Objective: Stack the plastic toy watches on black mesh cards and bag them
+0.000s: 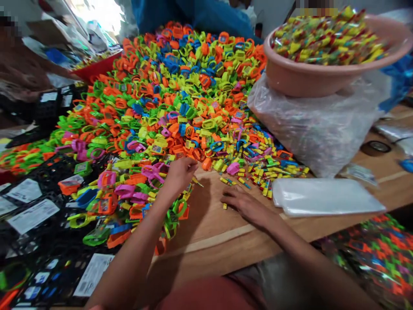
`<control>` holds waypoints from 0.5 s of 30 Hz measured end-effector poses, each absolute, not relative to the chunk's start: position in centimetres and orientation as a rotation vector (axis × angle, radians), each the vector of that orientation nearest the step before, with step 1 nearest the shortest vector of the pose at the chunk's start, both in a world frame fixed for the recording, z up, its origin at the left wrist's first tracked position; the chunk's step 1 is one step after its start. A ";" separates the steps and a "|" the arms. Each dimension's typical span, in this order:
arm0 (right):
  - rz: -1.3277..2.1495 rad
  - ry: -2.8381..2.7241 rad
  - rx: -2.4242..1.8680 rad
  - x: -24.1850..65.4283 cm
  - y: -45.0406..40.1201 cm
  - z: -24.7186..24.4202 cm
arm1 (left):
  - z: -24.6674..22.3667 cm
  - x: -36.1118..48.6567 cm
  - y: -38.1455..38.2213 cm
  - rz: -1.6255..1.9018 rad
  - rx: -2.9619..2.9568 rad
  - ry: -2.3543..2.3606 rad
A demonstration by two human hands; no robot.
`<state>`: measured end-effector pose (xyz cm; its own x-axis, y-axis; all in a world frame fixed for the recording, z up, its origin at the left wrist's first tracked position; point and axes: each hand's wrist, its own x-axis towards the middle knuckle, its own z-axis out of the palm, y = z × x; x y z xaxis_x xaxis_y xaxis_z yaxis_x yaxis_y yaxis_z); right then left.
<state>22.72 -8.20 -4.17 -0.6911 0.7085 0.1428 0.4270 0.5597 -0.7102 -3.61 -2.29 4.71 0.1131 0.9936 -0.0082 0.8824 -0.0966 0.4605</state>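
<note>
A large heap of plastic toy watches (167,99) in orange, green, yellow, blue and pink covers the wooden table (209,241). My left hand (180,174) is curled at the heap's near edge, among pink and orange toys, and a thin yellow piece (197,182) shows just past the fingertips. I cannot tell whether the fingers hold it. My right hand (247,206) rests on the bare wood with its fingers apart, holding nothing. Small yellow pieces (230,181) lie scattered just beyond those fingers.
A pink basin (300,75) of wrapped yellow items sits on a bulging clear plastic bag (309,129) at the right. A flat stack of clear bags (325,196) lies nearer. Black crates (38,215) with white cards fill the left. Another person's arm (22,73) reaches in at top left.
</note>
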 end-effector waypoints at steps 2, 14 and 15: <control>0.879 -2.420 -0.951 23.1 -8.6 -4.4 | 3.1 -2.2 -0.1 0.398 2.025 1.841; 0.544 -2.414 -1.266 23.8 -10.7 -5.4 | -1.8 0.7 2.6 0.570 1.782 1.877; 0.518 -2.361 -1.291 23.6 -10.7 -5.5 | -1.8 0.5 2.1 0.614 1.766 1.839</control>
